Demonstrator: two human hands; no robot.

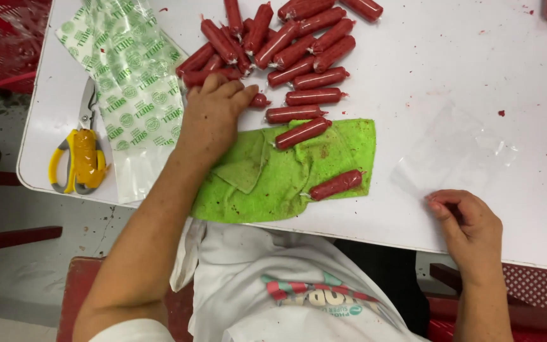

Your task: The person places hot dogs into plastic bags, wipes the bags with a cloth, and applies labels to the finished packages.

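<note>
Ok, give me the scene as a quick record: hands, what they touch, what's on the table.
left hand: palm down at the edge of the sausage pile, fingers on a red sausage
right hand: at the table's near edge, fingertips on a clear plastic bag
green cloth: between the hands, two sausages lying on it
printed bags: flat stack, left of the pile
scissors: yellow handles, far left
table: white, red specks
</note>
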